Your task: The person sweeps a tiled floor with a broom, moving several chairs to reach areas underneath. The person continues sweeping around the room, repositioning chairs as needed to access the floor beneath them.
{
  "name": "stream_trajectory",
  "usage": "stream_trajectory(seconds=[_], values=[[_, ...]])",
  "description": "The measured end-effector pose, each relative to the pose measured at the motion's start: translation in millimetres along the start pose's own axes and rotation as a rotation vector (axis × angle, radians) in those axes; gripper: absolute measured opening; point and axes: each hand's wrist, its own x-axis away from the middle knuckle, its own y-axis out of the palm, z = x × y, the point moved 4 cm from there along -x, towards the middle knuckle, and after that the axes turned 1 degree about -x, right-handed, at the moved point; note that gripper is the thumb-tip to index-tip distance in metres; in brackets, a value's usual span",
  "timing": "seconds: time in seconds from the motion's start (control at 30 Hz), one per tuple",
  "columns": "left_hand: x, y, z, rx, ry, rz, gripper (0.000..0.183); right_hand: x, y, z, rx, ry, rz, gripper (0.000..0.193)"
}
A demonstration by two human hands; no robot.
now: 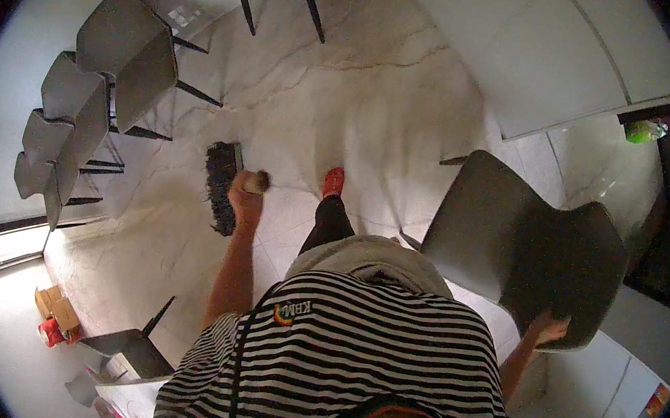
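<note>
The room is dim and grainy — brightest in a white glow at the lower left; soft shadows streak the pale floor [280, 105]; the nearest grey chair [473, 215] falls into murk on one side; fine detail is smeared; straight edges bow toward a black, rounded rim.

Seven chairs [481, 216] stand on the floor [386, 108]: four along its left edge, one at its far edge, one toward its right edge, one toward its near left corner. Count also one broom [221, 193], one left hand [247, 198], one right hand [549, 329], one visible red shoe [334, 182], one green package [645, 131].
</note>
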Motion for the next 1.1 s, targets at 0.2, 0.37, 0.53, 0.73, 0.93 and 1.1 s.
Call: stream_trajectory(seconds=[0.2,0.37,0.53,0.73,0.93,1.1], values=[[-48,61,-13,0.399,-0.072,-0.218,0.025,-128,-90,-435,-0.546,-0.486,-0.281,0.052],[-132,59,12,0.382,0.072,-0.501,0.025,-125,-143,-674,-0.605,-1.271,-0.218,0.031],[-197,72,47,0.426,0.193,-0.871,0.009,-157,-123,-739,-0.378,-1.514,0.059,0.014],[-198,107,186,0.368,0.937,-1.326,0.017,-250,-93,-621,-0.109,-1.066,-0.649,0.003],[-146,136,350,0.485,1.163,-1.567,0.031,-293,-123,-467,-0.005,-0.904,-0.209,0.009],[-86,177,470,0.457,1.276,-1.818,0.036,-267,-109,-333,0.233,-0.798,-0.329,0.026]])
